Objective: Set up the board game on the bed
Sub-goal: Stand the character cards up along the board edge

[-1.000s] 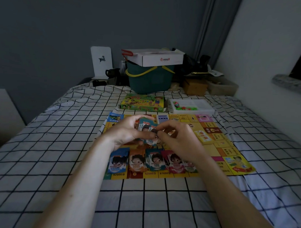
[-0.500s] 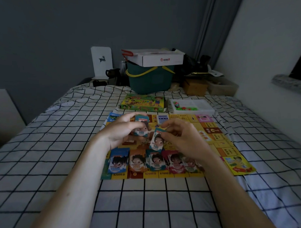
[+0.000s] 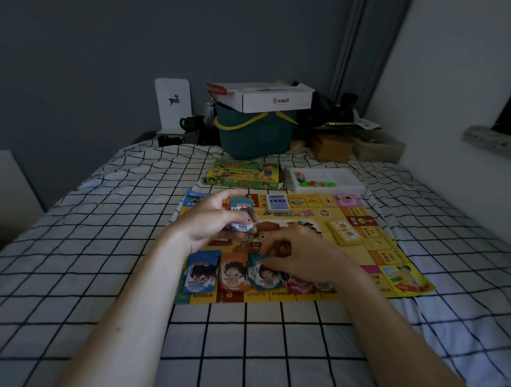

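Note:
A yellow game board (image 3: pixel 375 247) lies flat on the checked bed sheet. My left hand (image 3: pixel 206 224) holds a small stack of play-money cards (image 3: pixel 242 217) above the board's middle. My right hand (image 3: pixel 305 256) is lower, its fingers pinching a teal money card (image 3: pixel 261 268) over the third pile in the row along the board's near edge. That row shows a blue pile (image 3: pixel 201 272), an orange pile (image 3: pixel 233 273) and a pink pile (image 3: pixel 299 286) partly under my right hand. A blue card deck (image 3: pixel 277 202) and a yellow deck (image 3: pixel 345 232) lie on the board.
The green game box (image 3: pixel 243 175) and a white tray of coloured pieces (image 3: pixel 326 180) lie beyond the board. A green basket (image 3: pixel 256 132) with a white carton on top, a brown box (image 3: pixel 331 147) and clutter stand at the bed's far end. A wall runs along the right.
My right hand has drawn one card off the stack and lowered it to the third pile in the near row. My left hand stays up with the rest of the stack.

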